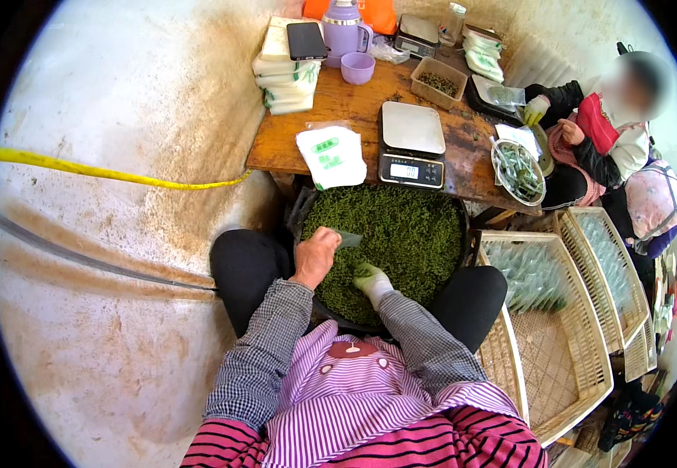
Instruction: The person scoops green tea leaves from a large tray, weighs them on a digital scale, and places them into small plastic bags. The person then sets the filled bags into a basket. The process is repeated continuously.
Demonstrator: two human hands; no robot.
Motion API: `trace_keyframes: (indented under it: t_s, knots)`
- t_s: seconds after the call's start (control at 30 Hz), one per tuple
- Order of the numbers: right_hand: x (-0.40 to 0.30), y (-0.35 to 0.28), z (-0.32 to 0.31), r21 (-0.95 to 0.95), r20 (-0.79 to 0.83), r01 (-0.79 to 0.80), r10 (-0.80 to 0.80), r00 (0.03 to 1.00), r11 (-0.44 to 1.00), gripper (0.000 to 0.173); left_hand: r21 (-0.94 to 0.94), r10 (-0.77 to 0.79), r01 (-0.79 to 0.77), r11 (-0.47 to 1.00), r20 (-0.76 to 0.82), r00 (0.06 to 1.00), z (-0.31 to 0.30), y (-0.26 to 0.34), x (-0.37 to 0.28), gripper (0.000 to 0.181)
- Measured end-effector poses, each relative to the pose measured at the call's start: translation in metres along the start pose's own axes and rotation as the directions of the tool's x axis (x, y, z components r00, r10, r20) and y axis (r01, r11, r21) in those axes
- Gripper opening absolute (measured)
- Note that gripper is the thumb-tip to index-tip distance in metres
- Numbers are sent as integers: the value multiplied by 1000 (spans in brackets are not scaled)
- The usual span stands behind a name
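My left hand (316, 253) is bare and grips a small clear plastic bag (348, 239) by its edge, above a round dark tub of small green grains or buds (408, 234) between my knees. My right hand (372, 281), in a pale glove stained green, reaches into the green heap just below the bag; its fingertips are partly hidden there, so whether it holds any cannot be told. Beyond the tub, at the table's near edge, lie a stack of printed plastic bags (331, 157) and a digital scale (412, 131) with a bare plate.
On the wooden table (373, 96) are bundled bags (287, 88), a phone (306, 41), a purple thermos (341, 29), a purple cup (357, 68), a plastic box (439, 83) and a basket of filled bags (518, 172). A co-worker (601, 134) sits right, beyond woven crates (584, 357). A wall (110, 245) stands left.
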State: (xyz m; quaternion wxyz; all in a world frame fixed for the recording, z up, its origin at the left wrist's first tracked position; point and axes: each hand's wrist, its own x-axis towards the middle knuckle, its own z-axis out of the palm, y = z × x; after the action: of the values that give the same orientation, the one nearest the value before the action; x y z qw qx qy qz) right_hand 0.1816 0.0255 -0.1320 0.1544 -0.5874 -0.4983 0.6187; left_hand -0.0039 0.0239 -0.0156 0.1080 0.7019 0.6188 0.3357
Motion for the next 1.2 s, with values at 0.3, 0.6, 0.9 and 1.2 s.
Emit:
trace_keyframes:
  t_s: [0.3,0.6,0.9,1.2]
  knots:
    - [-66,-142,-53,771,121,60,-238,964,634,49,152,148,-191,970,258,955,25,1,-12,9]
    - [-44,-117,-38,-78,-88,282,-288,953,956,69,47,257,-273,961,215,942,26,-3,-21,6]
    - [-64,-116,-54,-449,11,489,-543,840,748,58,14,165,-178,984,310,936,12,7,-18,5]
    - [-45,-80,-45,-495,-123,422,-543,831,759,37,-5,259,-261,965,134,957,25,-4,-25,5]
